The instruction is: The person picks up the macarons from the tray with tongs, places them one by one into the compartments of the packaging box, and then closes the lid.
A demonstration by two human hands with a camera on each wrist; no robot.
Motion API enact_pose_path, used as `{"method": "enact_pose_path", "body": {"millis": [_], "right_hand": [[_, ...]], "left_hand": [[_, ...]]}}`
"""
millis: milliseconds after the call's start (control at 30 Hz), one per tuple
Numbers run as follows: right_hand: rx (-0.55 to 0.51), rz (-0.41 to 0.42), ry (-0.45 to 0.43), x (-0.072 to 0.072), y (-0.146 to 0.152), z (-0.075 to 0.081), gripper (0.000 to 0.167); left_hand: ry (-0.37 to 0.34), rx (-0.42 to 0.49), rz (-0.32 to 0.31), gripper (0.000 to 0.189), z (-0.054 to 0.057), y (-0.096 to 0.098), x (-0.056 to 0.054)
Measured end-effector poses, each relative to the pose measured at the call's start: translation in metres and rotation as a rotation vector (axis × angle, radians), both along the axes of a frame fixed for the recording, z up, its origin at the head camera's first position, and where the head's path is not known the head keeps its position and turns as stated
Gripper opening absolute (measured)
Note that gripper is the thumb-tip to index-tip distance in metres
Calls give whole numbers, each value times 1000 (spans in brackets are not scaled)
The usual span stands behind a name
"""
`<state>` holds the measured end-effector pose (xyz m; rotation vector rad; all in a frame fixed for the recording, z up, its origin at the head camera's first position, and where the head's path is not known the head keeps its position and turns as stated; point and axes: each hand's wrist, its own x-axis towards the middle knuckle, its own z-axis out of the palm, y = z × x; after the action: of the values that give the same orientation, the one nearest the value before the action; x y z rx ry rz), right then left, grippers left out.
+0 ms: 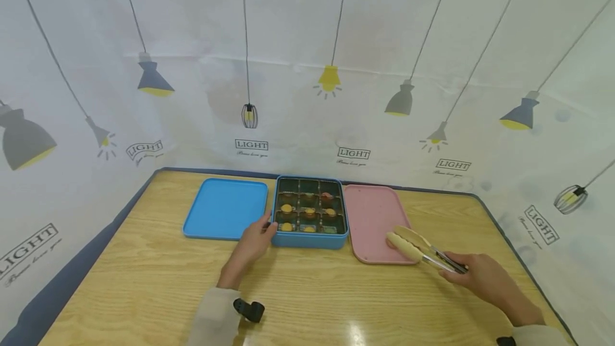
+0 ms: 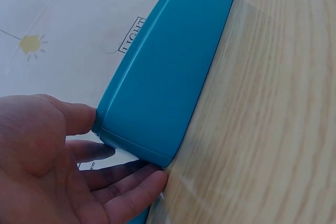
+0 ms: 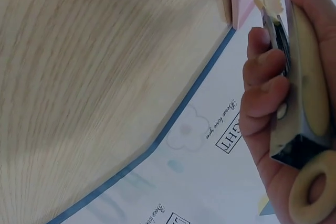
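Basically, L forearm angles up toward 1 o'clk from the bottom of the head view, w/ the L hand (image 1: 253, 242) at approx 8 o'clk of the blue box (image 1: 309, 241). Its fingers are loosely extended, thumb apart; thumb tip touches the box's side by the rim, a lower fingertip its bottom corner, no wrap-around.

R forearm comes in from approx 5 o'clk, aimed toward 10. R hand (image 1: 486, 280) has its fingers curled round the tongs (image 1: 407, 247), gripping them; tongs' arms are spread, tips over the pink tray (image 1: 372, 210), approx 5 o'clk of its middle. Small brownish item (image 1: 388, 241) shows right by the tips; can't tell if it's pinched.

Pink tray's at 3 o'clk of the box, just beside it; blue tray (image 1: 226, 208) at 9. Box has compartments w/ several yellow-orange rounds (image 1: 286, 209). All on the wood table (image 1: 307, 292).
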<state>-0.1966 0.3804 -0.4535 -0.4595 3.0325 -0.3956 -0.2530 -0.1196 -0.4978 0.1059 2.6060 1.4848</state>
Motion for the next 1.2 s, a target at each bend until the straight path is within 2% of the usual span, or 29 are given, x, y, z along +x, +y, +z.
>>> {"method": "enact_pose_path", "body": {"millis": [133,367,467,733,867,1200], "right_hand": [[-26,-18,-34,0,0,2,61],[17,5,-65,1,4,1,62],[5,-10,-78,2,3,0,62],[10,-16,22,-1,-7,-3,59],[21,-35,44,-6,-16,-1,57],[-18,-44,185,-22,-50,-3,55]], "left_hand": [[6,3,0,57,0,-1,0],[-3,-4,6,57,3,0,0],[-8,-5,4,57,3,1,0],[-15,-14,9,58,1,1,0],[-15,-11,10,58,0,1,0],[-25,1,11,58,0,0,0]]}}
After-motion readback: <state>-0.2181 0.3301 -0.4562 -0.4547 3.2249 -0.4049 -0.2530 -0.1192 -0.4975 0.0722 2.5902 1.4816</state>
